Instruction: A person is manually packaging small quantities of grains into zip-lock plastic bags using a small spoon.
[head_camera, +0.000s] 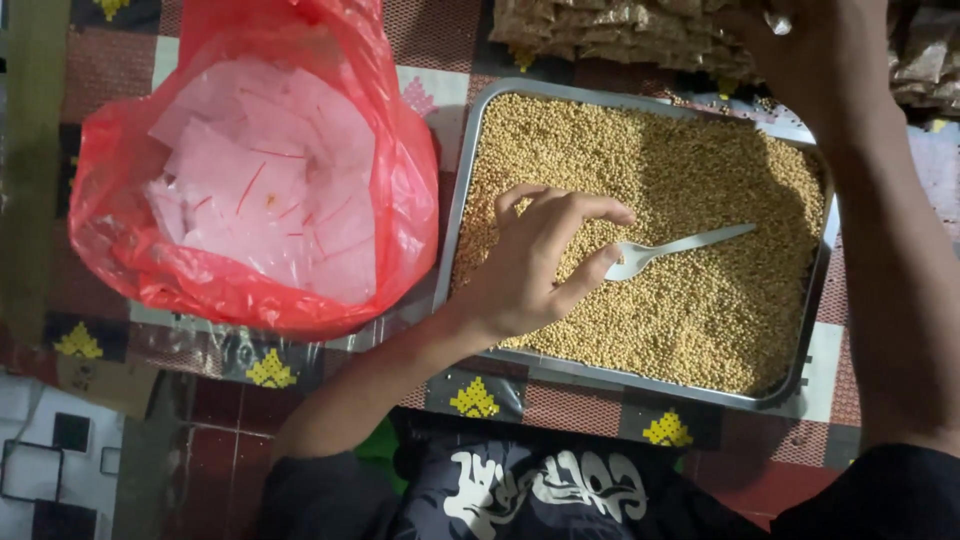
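1. Dark printed fabric (540, 490) on the person's lap is lying nearest the camera, just below the near edge of the tray.
2. Above it, the rectangular grey metal tray (455, 215) is sitting on the red patterned mat (740, 465), filled almost edge to edge with small round tan seeds (700, 300).
3. Lying on the seeds near the tray's middle is the white plastic spoon (672, 248); its long axis is running from the bowl at the left, up and right to the handle tip, which is pointing toward the tray's far right corner.
4. The left hand (540, 265) is hovering over the tray's left half, fingers spread in a loose claw and holding nothing, with its thumb tip just touching the spoon's bowl.
5. The right hand (800, 45) is reaching past the tray's far right corner, well apart from the spoon; whether it is gripping anything I cannot tell.
6. Beside the tray's left edge, a red plastic bag (400, 190) is gaping open over clear small pouches (260, 180).
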